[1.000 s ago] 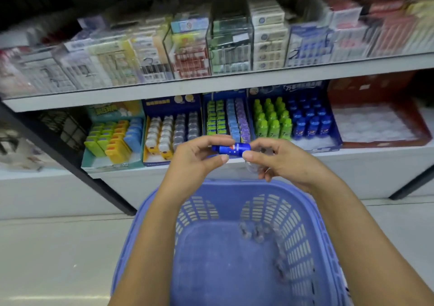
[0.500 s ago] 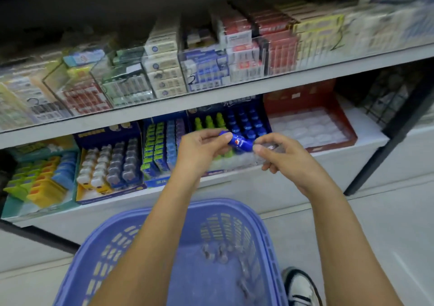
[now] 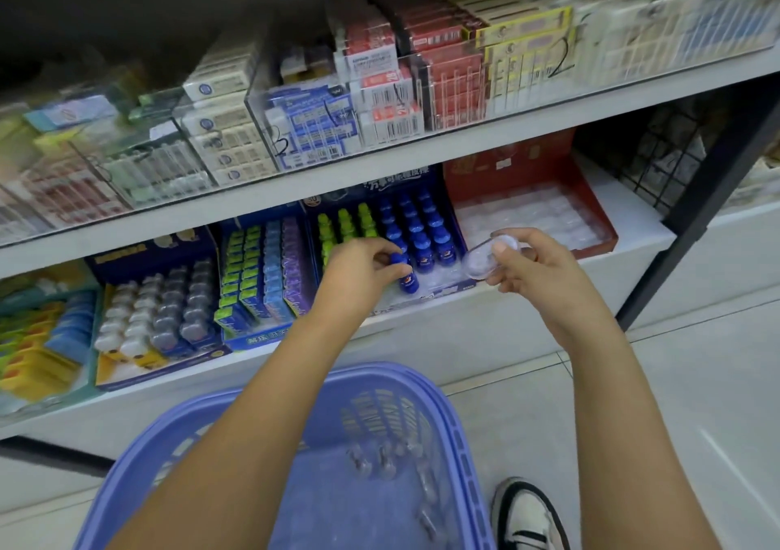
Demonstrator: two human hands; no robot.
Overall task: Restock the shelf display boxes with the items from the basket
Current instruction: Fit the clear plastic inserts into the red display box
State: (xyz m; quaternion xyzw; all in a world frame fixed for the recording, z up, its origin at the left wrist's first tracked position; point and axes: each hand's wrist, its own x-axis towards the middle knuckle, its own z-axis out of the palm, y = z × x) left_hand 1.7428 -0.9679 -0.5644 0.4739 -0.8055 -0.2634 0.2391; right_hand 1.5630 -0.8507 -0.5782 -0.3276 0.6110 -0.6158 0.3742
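Observation:
My left hand grips a small blue bottle by its cap, held upright at the front row of the dark blue display box that holds green and blue bottles. My right hand pinches a clear plastic shell just right of that box. The purple basket sits below my arms with a few clear items on its bottom.
A red display box with clear trays stands to the right. Other display boxes fill the lower shelf to the left. Clear bins of packs line the upper shelf. A black post and a shoe are at the right.
My hands have drawn apart: the left carried the blue bottle down to the display box, and the right keeps the clear shell. The view shifted right.

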